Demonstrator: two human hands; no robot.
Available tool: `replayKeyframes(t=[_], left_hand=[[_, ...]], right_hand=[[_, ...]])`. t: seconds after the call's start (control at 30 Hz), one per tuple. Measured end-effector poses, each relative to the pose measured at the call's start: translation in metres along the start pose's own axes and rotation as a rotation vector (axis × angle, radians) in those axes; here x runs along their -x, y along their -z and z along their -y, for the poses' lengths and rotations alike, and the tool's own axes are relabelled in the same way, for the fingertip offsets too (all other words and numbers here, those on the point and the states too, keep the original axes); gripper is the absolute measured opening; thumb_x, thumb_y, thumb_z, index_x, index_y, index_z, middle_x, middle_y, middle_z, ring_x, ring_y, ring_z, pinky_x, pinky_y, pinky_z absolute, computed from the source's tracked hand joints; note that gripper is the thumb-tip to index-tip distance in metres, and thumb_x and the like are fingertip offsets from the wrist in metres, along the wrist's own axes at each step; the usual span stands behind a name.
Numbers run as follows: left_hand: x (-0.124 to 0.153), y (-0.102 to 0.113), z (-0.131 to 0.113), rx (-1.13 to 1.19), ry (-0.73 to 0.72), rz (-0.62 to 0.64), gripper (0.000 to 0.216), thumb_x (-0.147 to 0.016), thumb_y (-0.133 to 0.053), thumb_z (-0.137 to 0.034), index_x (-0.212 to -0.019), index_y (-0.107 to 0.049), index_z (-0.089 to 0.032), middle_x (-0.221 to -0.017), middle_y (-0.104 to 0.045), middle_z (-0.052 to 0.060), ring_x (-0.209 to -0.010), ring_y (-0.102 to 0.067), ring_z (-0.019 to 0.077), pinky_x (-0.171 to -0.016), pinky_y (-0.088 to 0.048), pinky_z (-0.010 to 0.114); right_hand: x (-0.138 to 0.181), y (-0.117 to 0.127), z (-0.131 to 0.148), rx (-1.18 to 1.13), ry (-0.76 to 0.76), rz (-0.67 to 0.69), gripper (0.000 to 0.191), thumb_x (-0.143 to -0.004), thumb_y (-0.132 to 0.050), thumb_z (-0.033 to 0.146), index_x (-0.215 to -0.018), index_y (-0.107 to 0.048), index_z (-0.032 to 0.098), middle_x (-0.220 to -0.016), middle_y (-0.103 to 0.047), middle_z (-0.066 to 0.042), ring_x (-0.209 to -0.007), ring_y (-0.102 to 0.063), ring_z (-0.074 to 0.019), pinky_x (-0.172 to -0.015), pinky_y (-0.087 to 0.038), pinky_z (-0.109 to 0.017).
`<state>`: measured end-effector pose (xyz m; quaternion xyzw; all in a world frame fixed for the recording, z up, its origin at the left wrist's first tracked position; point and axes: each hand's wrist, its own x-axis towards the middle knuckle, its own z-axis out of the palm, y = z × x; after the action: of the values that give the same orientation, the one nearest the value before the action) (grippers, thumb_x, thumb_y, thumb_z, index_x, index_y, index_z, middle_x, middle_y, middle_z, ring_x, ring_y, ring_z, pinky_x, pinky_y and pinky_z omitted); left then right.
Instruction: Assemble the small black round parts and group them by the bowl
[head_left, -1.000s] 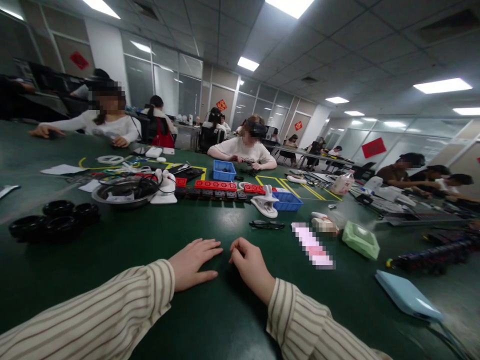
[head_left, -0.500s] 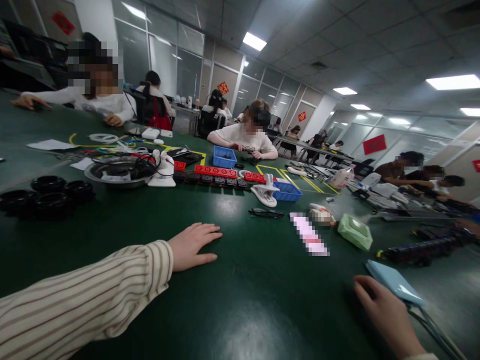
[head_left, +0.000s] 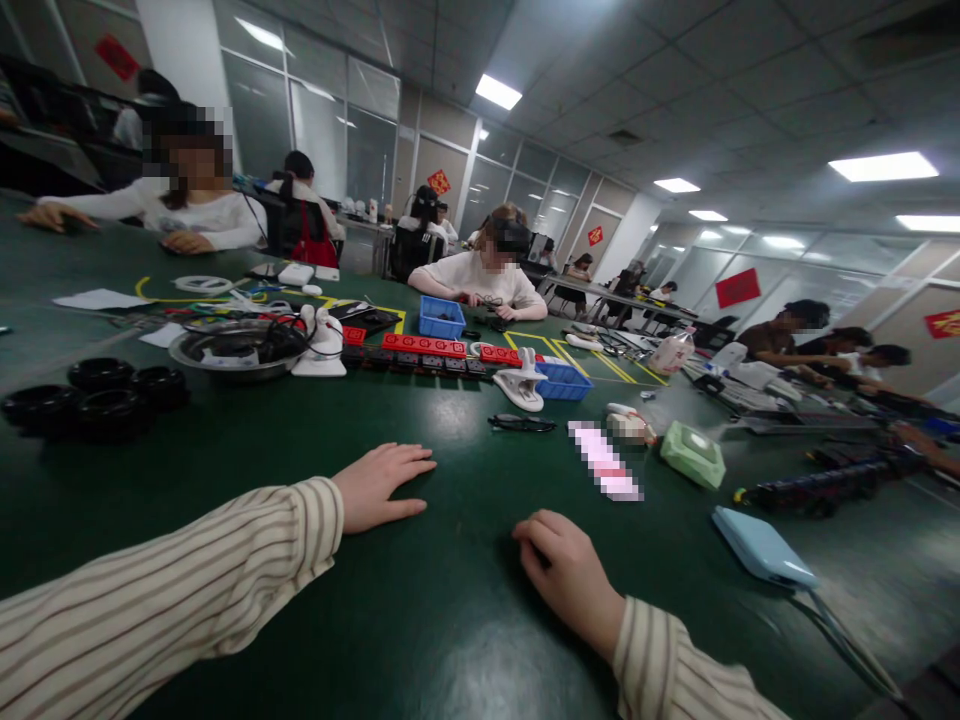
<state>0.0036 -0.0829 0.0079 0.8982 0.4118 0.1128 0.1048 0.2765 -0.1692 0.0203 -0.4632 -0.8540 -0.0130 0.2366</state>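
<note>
My left hand (head_left: 381, 488) lies flat on the dark green tabletop (head_left: 450, 580), palm down, fingers stretched out and nothing in it. To its right, my right hand (head_left: 566, 572) is loosely curled over the table, thumb near the index finger. I see nothing in its grasp, though the inside of the palm is hidden. A light blue flat case (head_left: 763, 547) with grey cords lies to the right, apart from my right hand. Beyond the hands are folded black glasses (head_left: 522, 423) and a blurred pink slip (head_left: 606, 462).
Black rings (head_left: 112, 412) and a metal bowl of cables (head_left: 236, 362) stand left. Farther back are white clip stands (head_left: 523, 382), red-and-black blocks (head_left: 424, 346) and blue bins (head_left: 441, 317). A green tissue pack (head_left: 693, 455) lies right. People sit around the table.
My right hand has moved left, away from the light blue case, toward the middle of the table. My left hand stays flat in place. The view has shifted slightly.
</note>
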Motion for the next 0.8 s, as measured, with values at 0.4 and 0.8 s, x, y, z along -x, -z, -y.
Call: replayKeyframes(t=[0.4, 0.8], left_hand=[[-0.005, 0.005, 0.031, -0.109, 0.376, -0.48, 0.063, -0.077, -0.042, -0.038, -0.131, -0.023, -0.014, -0.133, -0.036, 0.013, -0.124, -0.03, 0.026, -0.104, -0.017, 0.05], [-0.004, 0.011, 0.054, -0.114, 0.456, -0.081, 0.064, -0.065, -0.051, -0.038, -0.124, -0.041, -0.017, -0.135, -0.038, 0.01, -0.127, -0.026, 0.0268, -0.104, -0.01, 0.053]], right_hand=[[-0.218, -0.115, 0.043, 0.089, -0.001, 0.027, 0.019, -0.081, -0.042, 0.017, -0.089, -0.059, 0.014, -0.087, -0.06, -0.007, -0.08, -0.057, -0.0157, -0.07, -0.043, -0.025], [-0.195, -0.1, 0.054, 0.034, 0.255, 0.04, 0.029, -0.087, -0.033, 0.03, -0.097, -0.055, 0.013, -0.084, -0.061, -0.007, -0.07, -0.058, -0.0176, -0.061, -0.043, -0.027]])
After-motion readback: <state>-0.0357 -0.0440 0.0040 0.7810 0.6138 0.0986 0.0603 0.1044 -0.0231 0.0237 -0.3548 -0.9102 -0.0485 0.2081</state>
